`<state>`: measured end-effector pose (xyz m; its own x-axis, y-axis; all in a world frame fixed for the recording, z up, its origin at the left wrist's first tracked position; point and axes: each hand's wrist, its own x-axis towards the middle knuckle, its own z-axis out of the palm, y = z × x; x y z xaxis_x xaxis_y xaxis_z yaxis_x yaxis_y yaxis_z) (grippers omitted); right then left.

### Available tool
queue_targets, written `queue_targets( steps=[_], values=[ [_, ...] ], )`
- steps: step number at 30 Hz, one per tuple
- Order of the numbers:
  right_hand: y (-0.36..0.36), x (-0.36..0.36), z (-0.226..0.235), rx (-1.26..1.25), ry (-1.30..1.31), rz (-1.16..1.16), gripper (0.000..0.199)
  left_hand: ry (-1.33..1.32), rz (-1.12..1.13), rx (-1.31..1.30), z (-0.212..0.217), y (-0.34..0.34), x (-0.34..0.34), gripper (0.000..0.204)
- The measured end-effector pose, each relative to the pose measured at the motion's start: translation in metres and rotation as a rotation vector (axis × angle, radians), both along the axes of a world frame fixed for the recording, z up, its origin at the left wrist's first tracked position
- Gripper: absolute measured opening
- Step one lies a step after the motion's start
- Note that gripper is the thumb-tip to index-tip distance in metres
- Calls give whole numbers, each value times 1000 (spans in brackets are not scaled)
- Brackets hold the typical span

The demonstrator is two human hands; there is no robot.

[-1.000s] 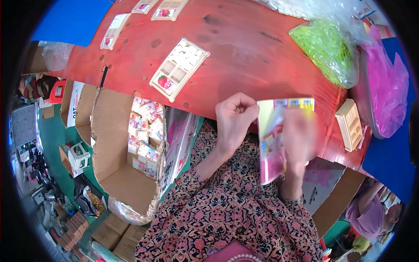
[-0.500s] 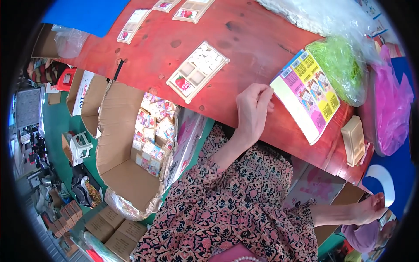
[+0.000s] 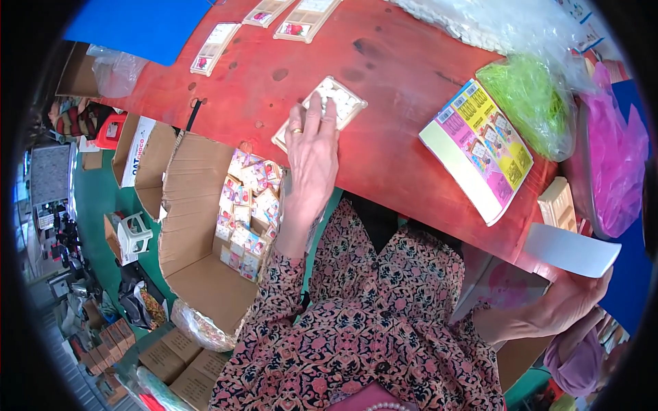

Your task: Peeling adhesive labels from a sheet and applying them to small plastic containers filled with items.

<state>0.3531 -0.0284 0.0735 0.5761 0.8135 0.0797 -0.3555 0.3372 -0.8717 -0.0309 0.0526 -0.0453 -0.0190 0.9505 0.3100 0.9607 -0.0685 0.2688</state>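
My left hand [image 3: 312, 161] reaches out over the red table [image 3: 397, 75], its fingers laid flat on a cream compartment tray [image 3: 343, 103] that holds small white pieces. A ring shows on one finger. My right hand [image 3: 552, 312] is low at the right, below the table edge, pinching a blank white card [image 3: 572, 250]. A flat pack printed in pink and yellow [image 3: 480, 147] lies on the table between the two hands.
An open cardboard box [image 3: 195, 267] of small colourful packets stands at my left below the table. A green bag [image 3: 531, 103], a pink bag [image 3: 613, 161], another cream tray [image 3: 558, 204] and two trays at the far edge [image 3: 216, 46] [image 3: 301, 17] lie on the table.
My left hand has moved forward from the table edge onto the cream tray. My right hand set the printed pack on the table, dropped to the lower right and now holds a white card.
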Motion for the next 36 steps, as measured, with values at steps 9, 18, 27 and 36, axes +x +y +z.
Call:
queue_targets(
  steps=[9,18,27,36],
  values=[
    [38,-84,11,21,-283,426,19,-125,38,11,26,-19,49,38],
    [50,-185,-5,5,-885,640,11,-1477,-526,-473,86,-79,57,74],
    [49,-189,-38,-41,-1062,713,59,-1853,114,-150,64,-72,49,22],
    [49,-205,-54,-481,-417,913,33,-1794,232,262,40,-42,19,8]
  ],
)
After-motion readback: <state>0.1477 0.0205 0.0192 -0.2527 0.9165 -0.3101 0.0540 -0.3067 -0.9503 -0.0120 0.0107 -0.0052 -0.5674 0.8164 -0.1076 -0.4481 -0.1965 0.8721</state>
